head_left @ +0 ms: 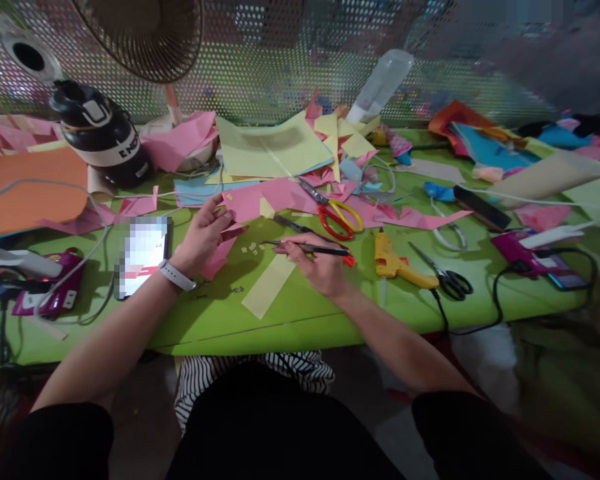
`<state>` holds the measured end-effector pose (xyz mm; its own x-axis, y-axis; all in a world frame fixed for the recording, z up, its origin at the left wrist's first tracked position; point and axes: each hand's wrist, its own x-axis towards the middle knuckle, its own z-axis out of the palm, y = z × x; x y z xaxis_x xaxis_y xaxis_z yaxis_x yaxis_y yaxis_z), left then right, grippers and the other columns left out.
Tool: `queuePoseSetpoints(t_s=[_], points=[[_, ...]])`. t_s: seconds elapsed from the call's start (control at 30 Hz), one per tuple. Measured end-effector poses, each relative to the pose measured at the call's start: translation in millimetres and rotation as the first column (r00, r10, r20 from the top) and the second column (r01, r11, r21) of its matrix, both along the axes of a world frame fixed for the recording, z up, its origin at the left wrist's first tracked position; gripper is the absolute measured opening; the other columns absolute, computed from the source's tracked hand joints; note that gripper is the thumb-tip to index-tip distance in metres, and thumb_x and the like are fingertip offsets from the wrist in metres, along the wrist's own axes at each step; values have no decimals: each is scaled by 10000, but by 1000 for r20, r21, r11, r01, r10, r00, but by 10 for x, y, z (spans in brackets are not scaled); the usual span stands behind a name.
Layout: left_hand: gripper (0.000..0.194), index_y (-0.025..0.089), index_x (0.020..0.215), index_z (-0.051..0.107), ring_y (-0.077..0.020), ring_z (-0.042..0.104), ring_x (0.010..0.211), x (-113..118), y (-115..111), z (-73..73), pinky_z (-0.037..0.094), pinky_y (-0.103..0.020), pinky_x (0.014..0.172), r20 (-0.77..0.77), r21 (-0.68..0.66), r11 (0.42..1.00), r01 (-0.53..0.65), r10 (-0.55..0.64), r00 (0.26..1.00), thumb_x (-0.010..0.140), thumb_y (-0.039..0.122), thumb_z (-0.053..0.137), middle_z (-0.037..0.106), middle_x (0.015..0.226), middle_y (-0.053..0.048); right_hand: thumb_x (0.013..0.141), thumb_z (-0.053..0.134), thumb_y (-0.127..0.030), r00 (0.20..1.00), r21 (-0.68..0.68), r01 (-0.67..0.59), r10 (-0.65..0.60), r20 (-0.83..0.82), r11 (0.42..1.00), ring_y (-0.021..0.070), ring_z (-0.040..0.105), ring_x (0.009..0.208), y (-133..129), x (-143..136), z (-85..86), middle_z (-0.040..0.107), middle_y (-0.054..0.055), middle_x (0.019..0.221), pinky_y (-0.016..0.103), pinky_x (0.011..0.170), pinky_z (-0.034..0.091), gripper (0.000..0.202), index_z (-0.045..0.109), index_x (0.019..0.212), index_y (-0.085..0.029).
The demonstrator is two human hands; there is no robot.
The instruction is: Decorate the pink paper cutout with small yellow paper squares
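As two bare forearms reach over a cluttered green desk point(210, 333), the right hand point(320, 263) holds dark tweezers point(325, 251) like a pen, its grip closed around the shaft. The tweezer tips point left and sit just beside several tiny pale-yellow paper squares point(253, 247), scattered on the desk between the two hands. Whether the tips have hold of a square is too small to tell.

The left hand point(203, 233), with a white wristband point(177, 275) at its wrist, is at the left end of a crumpled pink paper strip point(280, 195). Its grip is partly curled, with thumb and fingers near each other; whether anything is pinched between them I cannot tell.

Nearer the person, a flat pale-yellow strip point(267, 288) lies at a slant below the right hand. Scissors with red and yellow handles point(325, 207) lie just beyond that hand. To its right are a yellow glue gun point(400, 263) and black-handled scissors point(447, 277). A phone with a lit screen point(145, 257) lies left of the left wrist. Farther back stand a black bottle point(105, 137) and a fan point(140, 33).
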<state>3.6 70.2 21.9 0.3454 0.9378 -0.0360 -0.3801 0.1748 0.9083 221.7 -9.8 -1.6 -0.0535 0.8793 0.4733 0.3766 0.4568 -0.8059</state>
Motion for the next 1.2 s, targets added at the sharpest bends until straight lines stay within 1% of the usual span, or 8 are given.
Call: queuePoseSetpoints(t_s=[0.1, 0.23, 0.37, 0.73, 0.83, 0.97, 1.1, 1.2], points=[[324, 217, 1166, 591, -77, 601, 759, 45, -54, 26, 562, -375, 960, -2, -28, 999, 33, -33, 999, 862, 126, 654, 580, 794, 52, 942, 619, -333, 998, 40, 56, -56, 3, 998, 182, 771, 815, -17, 11, 46, 790, 42, 900, 303, 715, 648, 161, 703, 1002, -210], [320, 224, 1168, 596, -86, 616, 786, 54, -59, 22, 558, -371, 960, -3, -24, 1000, 15, -16, 1000, 867, 130, 652, 601, 823, 40, 939, 619, -373, 993, 15, 2, -4, 115, 1000, 173, 754, 749, -6, 9, 1, 781, 33, 867, 300, 649, 631, 189, 711, 987, -215], [285, 220, 1135, 600, -74, 605, 765, 32, -29, 16, 555, -373, 970, -5, -27, 1000, 4, -4, 1000, 870, 122, 638, 601, 808, 48, 938, 625, -347, 979, 35, -25, 17, 205, 999, 156, 730, 704, -4, -12, -41, 782, 34, 865, 273, 599, 596, 174, 727, 968, -208], [280, 214, 1121, 590, -70, 593, 761, 39, -42, 39, 546, -380, 987, -26, -23, 1000, -5, 5, 1000, 861, 133, 651, 592, 813, 52, 978, 568, -309, 925, 143, -61, 3, 379, 988, 159, 715, 659, -4, -60, -116, 788, 43, 842, 308, 622, 577, 196, 735, 954, -210], [296, 214, 1144, 588, -73, 598, 769, 33, -34, 27, 548, -369, 980, -38, -18, 1000, 0, -1, 999, 863, 143, 651, 591, 817, 48, 974, 570, -322, 942, 107, -53, 14, 335, 993, 162, 727, 689, -9, -70, -88, 788, 47, 857, 298, 629, 591, 202, 733, 952, -205], [321, 209, 1181, 587, -77, 597, 764, 37, -42, 8, 566, -350, 943, -25, -19, 1000, 16, -17, 1000, 872, 142, 641, 580, 795, 47, 967, 581, -320, 977, 88, -20, 1, 214, 996, 171, 756, 779, -52, -33, 19, 793, 32, 887, 301, 690, 624, 175, 722, 995, -221], [358, 209, 1213, 576, -91, 610, 771, 86, -117, -8, 583, -354, 907, -56, -40, 998, 49, -51, 997, 869, 158, 662, 565, 775, 48, 959, 589, -303, 985, 171, 86, -109, 132, 982, 185, 765, 844, -103, 12, 115, 795, 16, 933, 345, 763, 643, 163, 710, 1056, -252], [364, 204, 1241, 560, -109, 623, 814, 132, -195, -29, 587, -354, 896, -79, -42, 995, 91, -94, 992, 889, 189, 654, 591, 824, 25, 959, 587, -314, 977, 206, 152, -179, 119, 967, 190, 763, 846, -105, 5, 162, 795, 11, 931, 357, 772, 646, 165, 715, 1051, -263]])
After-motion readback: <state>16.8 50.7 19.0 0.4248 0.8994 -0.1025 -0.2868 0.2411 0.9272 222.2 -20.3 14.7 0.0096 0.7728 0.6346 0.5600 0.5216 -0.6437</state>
